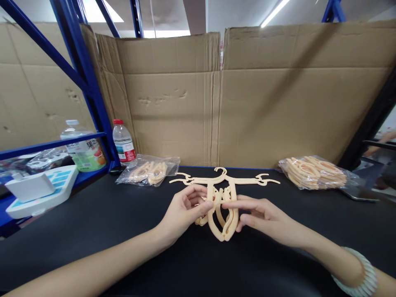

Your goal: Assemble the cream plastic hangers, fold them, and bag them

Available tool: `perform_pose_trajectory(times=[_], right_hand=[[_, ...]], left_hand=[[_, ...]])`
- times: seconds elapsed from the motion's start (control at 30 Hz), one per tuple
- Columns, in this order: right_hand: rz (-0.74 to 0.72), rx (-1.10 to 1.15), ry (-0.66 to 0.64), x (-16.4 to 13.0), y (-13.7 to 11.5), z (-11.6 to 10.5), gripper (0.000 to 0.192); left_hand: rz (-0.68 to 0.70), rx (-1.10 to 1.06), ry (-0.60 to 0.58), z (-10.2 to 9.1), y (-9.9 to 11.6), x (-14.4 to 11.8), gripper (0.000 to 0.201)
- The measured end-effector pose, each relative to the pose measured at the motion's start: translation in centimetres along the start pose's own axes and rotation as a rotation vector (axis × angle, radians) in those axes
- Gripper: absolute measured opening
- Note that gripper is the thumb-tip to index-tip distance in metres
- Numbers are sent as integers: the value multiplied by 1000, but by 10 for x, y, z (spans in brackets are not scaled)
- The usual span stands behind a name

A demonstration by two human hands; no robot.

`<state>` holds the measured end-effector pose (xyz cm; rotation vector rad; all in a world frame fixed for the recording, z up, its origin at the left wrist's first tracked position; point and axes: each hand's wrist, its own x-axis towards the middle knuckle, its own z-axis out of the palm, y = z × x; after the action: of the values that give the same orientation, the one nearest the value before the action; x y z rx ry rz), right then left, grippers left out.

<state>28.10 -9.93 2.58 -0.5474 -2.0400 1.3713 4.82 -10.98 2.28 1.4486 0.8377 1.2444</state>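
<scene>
A beige plastic folding hanger point(223, 181) lies on the black tabletop point(123, 231), its hook pointing away from me and its arms folded down into loops near me. My left hand point(185, 210) pinches the left loop between thumb and fingers. On the right loop rest the extended fingers of my right hand point(262, 216), which wears a pale bracelet at the wrist.
A plastic bag of hanger parts point(148, 170) lies at left, a fuller bag point(315, 172) at right. Two water bottles point(123, 142) point(83, 146) and a white-blue device point(40, 187) stand by the blue rack point(89, 90). Cardboard sheets point(247, 95) wall the back.
</scene>
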Motion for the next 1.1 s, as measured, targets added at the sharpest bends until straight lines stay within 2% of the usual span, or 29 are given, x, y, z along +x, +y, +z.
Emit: perform_pose_trajectory(times=[0.17,0.27,0.47,0.63,0.83,0.93,1.0,1.1], right_hand=[[21,-2,-65,-3,-5,2,39],[18,46,-120,-4,-7,4,40],[-30,-67,-93,-5,-14,1,38],[3,-123,-137,-5,-16,1,30],[68,-125,-119,-6,-12,-3,38],[78,-45,-44,-5,-9,-13,44],[134,-40,91,-4,-5,-24,43],[274,-149,227,-5,5,-41,47]], left_hand=[[36,117,-73,1,2,-1,29],[26,166,-67,1,1,-2,28],[-41,101,16,1,-1,1,30],[-89,92,-5,5,0,1,30],[-95,71,-8,4,-1,-2,31],[-57,158,-2,0,-2,-1,29],[-2,309,-12,-3,-1,-1,23],[190,636,-126,-6,1,-3,16]])
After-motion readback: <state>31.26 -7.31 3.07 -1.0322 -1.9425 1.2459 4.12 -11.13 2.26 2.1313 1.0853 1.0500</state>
